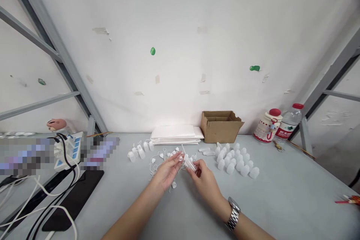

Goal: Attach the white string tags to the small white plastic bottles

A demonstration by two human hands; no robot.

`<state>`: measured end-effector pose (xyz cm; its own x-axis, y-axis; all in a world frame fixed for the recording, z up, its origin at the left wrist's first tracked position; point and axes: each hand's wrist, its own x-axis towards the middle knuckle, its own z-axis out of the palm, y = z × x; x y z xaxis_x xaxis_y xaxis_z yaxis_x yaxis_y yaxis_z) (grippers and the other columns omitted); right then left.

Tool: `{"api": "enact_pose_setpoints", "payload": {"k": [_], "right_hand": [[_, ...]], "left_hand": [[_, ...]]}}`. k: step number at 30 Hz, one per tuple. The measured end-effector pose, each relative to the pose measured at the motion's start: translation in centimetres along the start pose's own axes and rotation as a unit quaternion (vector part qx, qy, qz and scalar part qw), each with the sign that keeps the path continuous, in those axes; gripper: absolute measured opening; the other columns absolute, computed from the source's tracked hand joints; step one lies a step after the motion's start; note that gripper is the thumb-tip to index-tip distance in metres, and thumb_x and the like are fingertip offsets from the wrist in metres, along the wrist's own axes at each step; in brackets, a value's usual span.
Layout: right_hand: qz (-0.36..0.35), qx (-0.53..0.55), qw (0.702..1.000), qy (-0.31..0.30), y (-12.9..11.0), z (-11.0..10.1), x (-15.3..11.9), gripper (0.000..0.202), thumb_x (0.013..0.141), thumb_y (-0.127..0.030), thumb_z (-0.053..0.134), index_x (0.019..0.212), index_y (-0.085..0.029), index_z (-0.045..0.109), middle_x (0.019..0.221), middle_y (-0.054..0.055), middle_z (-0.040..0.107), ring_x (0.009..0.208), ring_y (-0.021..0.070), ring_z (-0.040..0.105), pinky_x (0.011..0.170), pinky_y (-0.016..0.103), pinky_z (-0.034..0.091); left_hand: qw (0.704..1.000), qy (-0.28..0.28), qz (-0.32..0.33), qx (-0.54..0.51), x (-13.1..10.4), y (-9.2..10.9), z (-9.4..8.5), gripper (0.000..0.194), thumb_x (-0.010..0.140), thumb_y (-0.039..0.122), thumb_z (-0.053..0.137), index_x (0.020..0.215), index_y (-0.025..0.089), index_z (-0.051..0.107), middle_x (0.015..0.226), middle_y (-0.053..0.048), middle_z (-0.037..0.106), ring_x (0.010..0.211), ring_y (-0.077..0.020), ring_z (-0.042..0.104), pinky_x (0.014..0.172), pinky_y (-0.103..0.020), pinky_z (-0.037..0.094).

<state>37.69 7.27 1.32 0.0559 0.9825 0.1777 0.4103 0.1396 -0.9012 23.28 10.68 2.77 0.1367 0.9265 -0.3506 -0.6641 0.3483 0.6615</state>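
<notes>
Near the middle of the grey table, my right hand grips a small clear bottle, tilted up to the left. My left hand is beside the bottle's upper end, its fingertips closed on a small white cap piece. White corded pieces lie scattered around and behind both hands. Several translucent white caps stand grouped to the right, with clear bottles lying beside them. Several white capped bottles stand to the left.
Behind the hands are a stack of white sheets and an open cardboard box. A decorated jar and water bottle stand at the back right. A power strip, cables and a black slab occupy the left.
</notes>
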Motion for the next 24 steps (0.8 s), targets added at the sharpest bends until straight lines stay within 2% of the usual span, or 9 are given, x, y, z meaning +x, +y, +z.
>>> {"api": "enact_pose_setpoints", "payload": {"k": [8, 14, 18, 24], "right_hand": [[-0.142, -0.155, 0.977, 0.027, -0.09, 0.03, -0.52, 0.008, 0.081, -0.030, 0.051, 0.083, -0.023, 0.053, 0.062, 0.002, 0.060, 0.061, 0.0215, 0.053, 0.060, 0.031, 0.035], [-0.179, -0.232, 0.956, 0.010, -0.33, -0.10, -0.57, 0.005, 0.084, -0.024, 0.045, 0.082, -0.022, 0.049, 0.066, 0.004, 0.063, 0.062, 0.0213, 0.056, 0.061, 0.031, 0.037], [-0.208, -0.263, 0.942, 0.029, -0.26, -0.11, -0.49, 0.006, 0.084, -0.021, 0.042, 0.081, -0.022, 0.047, 0.064, 0.002, 0.063, 0.058, 0.0200, 0.056, 0.058, 0.029, 0.037], [-0.257, -0.290, 0.920, 0.050, 0.18, 0.01, -0.42, 0.007, 0.086, -0.019, 0.040, 0.080, -0.020, 0.044, 0.063, 0.001, 0.062, 0.054, 0.0178, 0.055, 0.059, 0.028, 0.036]], "left_hand": [[1.000, -0.016, -0.017, -0.003, -0.17, -0.36, 0.00, 0.016, 0.076, 0.000, 0.054, 0.079, 0.010, 0.065, 0.088, -0.007, 0.069, 0.083, -0.0113, 0.064, 0.086, -0.020, 0.049], [0.999, -0.046, -0.019, -0.004, -0.14, -0.20, -0.15, 0.009, 0.079, 0.006, 0.054, 0.080, 0.010, 0.063, 0.090, -0.009, 0.069, 0.086, -0.0142, 0.064, 0.088, -0.026, 0.047], [0.997, -0.066, -0.030, 0.013, -0.22, -0.14, -0.25, 0.005, 0.077, 0.012, 0.059, 0.081, 0.012, 0.062, 0.090, -0.009, 0.069, 0.085, -0.0162, 0.064, 0.088, -0.032, 0.046], [0.996, -0.026, 0.000, 0.082, -0.19, -0.21, -0.41, 0.013, 0.066, 0.015, 0.071, 0.076, 0.015, 0.063, 0.083, -0.005, 0.069, 0.077, -0.0137, 0.063, 0.078, -0.026, 0.047]]}}
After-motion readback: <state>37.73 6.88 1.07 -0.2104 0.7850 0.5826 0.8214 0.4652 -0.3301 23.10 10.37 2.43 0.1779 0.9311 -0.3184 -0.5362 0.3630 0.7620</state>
